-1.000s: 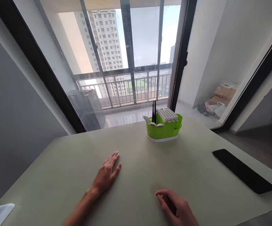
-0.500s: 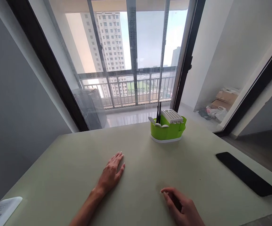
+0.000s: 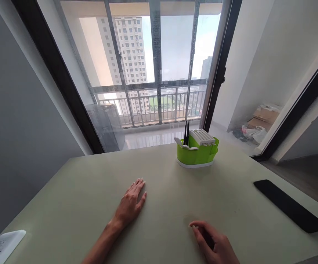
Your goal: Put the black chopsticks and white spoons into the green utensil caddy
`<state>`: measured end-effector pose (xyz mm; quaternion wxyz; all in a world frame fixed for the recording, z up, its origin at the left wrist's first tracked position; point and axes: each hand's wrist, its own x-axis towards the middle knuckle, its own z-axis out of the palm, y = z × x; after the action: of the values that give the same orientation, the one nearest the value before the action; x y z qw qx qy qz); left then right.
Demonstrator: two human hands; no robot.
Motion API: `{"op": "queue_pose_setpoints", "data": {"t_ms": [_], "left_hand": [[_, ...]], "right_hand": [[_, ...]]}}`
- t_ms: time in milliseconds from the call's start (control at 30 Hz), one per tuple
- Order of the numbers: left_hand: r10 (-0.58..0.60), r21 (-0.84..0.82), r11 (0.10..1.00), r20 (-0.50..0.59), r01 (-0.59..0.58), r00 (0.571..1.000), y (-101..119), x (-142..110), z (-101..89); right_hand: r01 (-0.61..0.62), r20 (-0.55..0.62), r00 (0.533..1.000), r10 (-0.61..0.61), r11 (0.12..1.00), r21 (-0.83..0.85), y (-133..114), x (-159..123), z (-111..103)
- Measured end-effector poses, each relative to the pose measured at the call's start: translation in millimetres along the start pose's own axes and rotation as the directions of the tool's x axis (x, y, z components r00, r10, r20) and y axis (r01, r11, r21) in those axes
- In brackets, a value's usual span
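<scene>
My left hand (image 3: pixel 131 201) lies flat, palm down, on the pale green tabletop (image 3: pixel 93 194), its fingers stretched out and the thumb apart. Near the table's front, my right hand (image 3: pixel 214 240) rests on its side with curled fingers, thumb and fingertips brought together round a dark hollow; nothing shows between them. Farther back stands a bright green utensil holder (image 3: pixel 193 156) with a white base, touched by neither hand. White spoons (image 3: pixel 185 147) and black chopsticks (image 3: pixel 186 134) stick out of its left part; a white slotted block (image 3: pixel 202 136) tops the right part.
A long black mat (image 3: pixel 290 206) lies along the table's right side. At the lower left corner is a white object (image 3: pixel 6 245) with dark markings, partly cut off. Behind the table is a dark-framed glass door (image 3: pixel 216 88); cardboard boxes (image 3: pixel 265 115) and bags sit on the floor beyond it.
The view has shifted slightly, so everything appears a little farther right. Both hands keep their poses, and the utensil holder stays where it was on the table.
</scene>
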<state>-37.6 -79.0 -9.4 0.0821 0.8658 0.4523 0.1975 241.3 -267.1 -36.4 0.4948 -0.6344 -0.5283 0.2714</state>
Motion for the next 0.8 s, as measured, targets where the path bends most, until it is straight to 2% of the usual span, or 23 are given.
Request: {"op": "queue_pose_setpoints", "data": {"t_ms": [367,800], "left_hand": [[0.001,0.019,1.0,0.012,-0.001,1.0,3.5,0.4,-4.5],[0.005,0.022,1.0,0.005,-0.005,1.0,-0.2,0.0,-1.2]], "right_hand": [[-0.004,0.0,1.0,0.004,1.0,-0.015,-2.3,-0.8,-0.5],[0.022,0.001,1.0,-0.022,1.0,-0.011,2.4,0.4,0.9]]}}
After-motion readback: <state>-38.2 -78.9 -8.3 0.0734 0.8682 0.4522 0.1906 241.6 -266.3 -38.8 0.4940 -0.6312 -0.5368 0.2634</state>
